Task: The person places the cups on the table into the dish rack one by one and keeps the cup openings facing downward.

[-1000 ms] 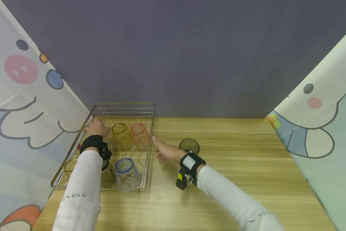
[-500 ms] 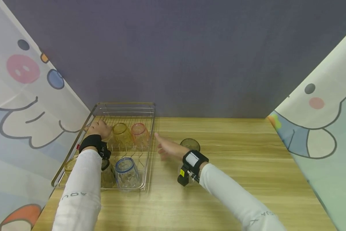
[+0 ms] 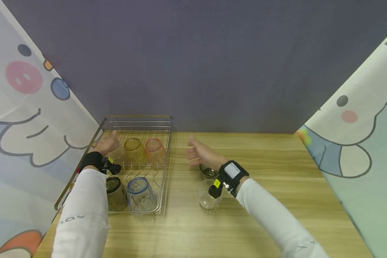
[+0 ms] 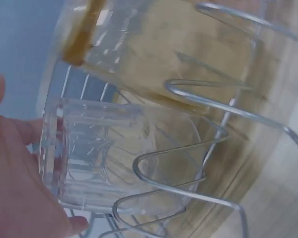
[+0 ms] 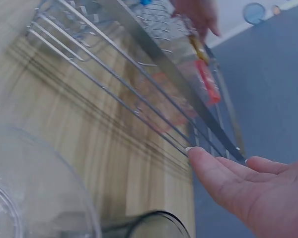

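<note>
Left hand [image 3: 107, 144] inside rack [image 3: 166, 157], far-left corner, fingers wrapped on clear glass [image 4: 114, 158] lying tilted against the wires, beside yellow glass [image 3: 133, 149] and pink glass [image 3: 155, 150]. Right hand [image 3: 201, 154] over table [image 3: 277, 172], fingers straight and apart, holding nothing; dark glass [image 3: 207, 171] and second clear glass [image 3: 207, 195] just below the wrist. Risks, as judged: rim catching on a wire prong during lifting, knocking yellow glass; right wrist sweeping back and tipping either table glass.
</note>
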### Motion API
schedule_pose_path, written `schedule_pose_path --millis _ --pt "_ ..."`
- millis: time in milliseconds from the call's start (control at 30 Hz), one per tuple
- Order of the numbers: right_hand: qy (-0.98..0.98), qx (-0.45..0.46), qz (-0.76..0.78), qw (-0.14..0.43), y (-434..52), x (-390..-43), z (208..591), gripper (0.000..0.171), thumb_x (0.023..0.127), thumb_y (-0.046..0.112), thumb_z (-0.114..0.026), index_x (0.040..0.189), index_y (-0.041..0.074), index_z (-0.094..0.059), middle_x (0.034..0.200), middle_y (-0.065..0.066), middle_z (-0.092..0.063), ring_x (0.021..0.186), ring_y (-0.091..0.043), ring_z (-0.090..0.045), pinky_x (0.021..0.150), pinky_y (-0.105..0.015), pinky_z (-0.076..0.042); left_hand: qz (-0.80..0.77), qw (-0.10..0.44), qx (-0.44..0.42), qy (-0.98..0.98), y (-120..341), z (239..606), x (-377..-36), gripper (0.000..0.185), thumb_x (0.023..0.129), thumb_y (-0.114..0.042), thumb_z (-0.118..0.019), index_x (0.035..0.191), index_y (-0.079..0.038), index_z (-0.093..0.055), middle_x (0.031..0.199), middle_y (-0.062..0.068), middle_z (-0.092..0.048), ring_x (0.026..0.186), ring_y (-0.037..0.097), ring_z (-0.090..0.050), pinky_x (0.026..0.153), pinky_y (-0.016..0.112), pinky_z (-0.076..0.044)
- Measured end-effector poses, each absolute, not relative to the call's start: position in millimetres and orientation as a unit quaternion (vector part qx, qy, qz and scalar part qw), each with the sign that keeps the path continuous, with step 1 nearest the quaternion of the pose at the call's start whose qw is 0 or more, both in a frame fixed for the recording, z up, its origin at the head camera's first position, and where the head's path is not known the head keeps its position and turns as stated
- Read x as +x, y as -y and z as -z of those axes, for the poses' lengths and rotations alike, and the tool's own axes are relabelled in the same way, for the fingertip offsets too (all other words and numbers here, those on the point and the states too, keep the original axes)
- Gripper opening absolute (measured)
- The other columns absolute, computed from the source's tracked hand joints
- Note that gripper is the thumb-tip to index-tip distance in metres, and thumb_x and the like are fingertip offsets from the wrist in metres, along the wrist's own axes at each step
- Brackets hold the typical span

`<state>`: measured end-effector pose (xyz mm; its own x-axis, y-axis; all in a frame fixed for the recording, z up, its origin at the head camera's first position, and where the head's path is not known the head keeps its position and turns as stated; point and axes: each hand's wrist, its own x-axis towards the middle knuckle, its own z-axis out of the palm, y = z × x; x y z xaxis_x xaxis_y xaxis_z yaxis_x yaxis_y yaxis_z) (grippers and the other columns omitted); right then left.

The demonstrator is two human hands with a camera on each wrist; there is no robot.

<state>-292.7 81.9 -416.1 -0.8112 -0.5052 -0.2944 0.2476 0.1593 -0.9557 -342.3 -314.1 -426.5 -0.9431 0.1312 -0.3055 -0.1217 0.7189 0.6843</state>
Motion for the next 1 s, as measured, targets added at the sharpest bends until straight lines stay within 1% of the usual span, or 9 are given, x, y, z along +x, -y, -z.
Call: schedule_pose_path --millis 67,100,133,167,267,333,467,633,1000 --pt "-0.698 -0.089 0.649 0.289 -89 -295 412 0.076 0.105 0.056 -0.016 0.157 0.001 -0.014 0.156 -0.03 -0.029 0.142 -0.047 -0.036 0.115 -0.057 -0.035 -0.438 0.174 -0.001 -0.882 321 428 -341 0.089 0.101 -0.054 0.006 0.142 0.013 -0.035 0.143 0.051 -0.024 0.134 0.059 -0.035 0.11 0.063 -0.034" --pt "-0.694 -0.087 0.654 0.288 -93 -297 410 0.076 0.105 0.057 -0.015 0.157 0.001 -0.013 0.156 -0.03 -0.028 0.142 -0.046 -0.035 0.115 -0.057 -0.035 -0.475 0.168 -0.01 -0.864 323 429 -339 0.089 0.099 -0.059 0.005 0.154 0.008 -0.016 0.145 0.049 -0.02 0.136 0.059 -0.033 0.11 0.065 -0.033" --pt "-0.693 -0.089 0.656 0.286 -97 -298 408 0.077 0.104 0.057 -0.015 0.157 0.001 -0.013 0.157 -0.03 -0.028 0.142 -0.046 -0.035 0.116 -0.056 -0.035 -0.503 0.169 -0.011 -0.847 326 429 -337 0.085 0.098 -0.061 0.003 0.157 0.0 0.008 0.155 0.042 0.005 0.145 0.058 -0.005 0.115 0.072 -0.016" --pt "-0.697 -0.092 0.654 0.281 -102 -299 405 0.077 0.104 0.058 -0.015 0.157 0.002 -0.013 0.157 -0.029 -0.029 0.143 -0.045 -0.036 0.116 -0.055 -0.035 -0.537 0.165 -0.012 -0.827 330 432 -336 0.08 0.098 -0.064 0.0 0.153 -0.011 0.024 0.157 0.03 0.025 0.144 0.055 0.018 0.11 0.078 0.0" --pt "-0.698 -0.101 0.656 0.27 -117 -302 399 0.079 0.103 0.061 -0.014 0.158 0.004 -0.012 0.158 -0.027 -0.027 0.144 -0.044 -0.034 0.116 -0.054 -0.035 -0.57 0.131 -0.005 -0.811 335 437 -336 0.087 0.095 -0.07 -0.006 0.157 -0.013 0.017 0.16 0.024 0.024 0.145 0.049 0.024 0.106 0.081 0.004" --pt "-0.7 -0.105 0.657 0.259 -127 -303 395 0.081 0.102 0.062 -0.012 0.157 0.003 -0.012 0.158 -0.027 -0.027 0.144 -0.044 -0.034 0.115 -0.053 -0.036 -0.583 0.114 -0.016 -0.805 332 435 -335 0.087 0.096 -0.069 -0.005 0.157 -0.01 0.013 0.161 0.023 0.023 0.145 0.048 0.025 0.106 0.082 0.007" --pt "-0.689 -0.101 0.677 0.237 -145 -306 387 0.082 0.101 0.062 -0.01 0.157 0.002 -0.009 0.159 -0.028 -0.024 0.145 -0.045 -0.032 0.116 -0.054 -0.035 -0.603 0.097 -0.049 -0.79 319 418 -325 0.081 0.099 -0.06 0.001 0.155 -0.004 0.015 0.16 0.025 0.025 0.145 0.048 0.026 0.115 0.072 0.01" --pt "-0.669 -0.093 0.707 0.211 -172 -309 376 0.083 0.101 0.061 -0.01 0.158 0.001 -0.006 0.159 -0.03 -0.021 0.145 -0.047 -0.029 0.118 -0.056 -0.031 -0.59 0.076 -0.044 -0.803 311 398 -316 0.076 0.101 -0.056 0.001 0.155 -0.004 0.016 0.16 0.024 0.025 0.144 0.044 0.031 0.116 0.068 0.015" --pt "-0.66 -0.097 0.721 0.187 -224 -302 358 0.09 0.097 0.067 -0.016 0.158 0.003 0.0 0.162 -0.03 -0.011 0.149 -0.046 -0.019 0.121 -0.054 -0.023 -0.543 0.031 0.019 -0.839 307 387 -308 0.081 0.099 -0.065 -0.005 0.159 -0.011 0.005 0.165 0.02 0.013 0.15 0.044 0.016 0.119 0.065 0.01"
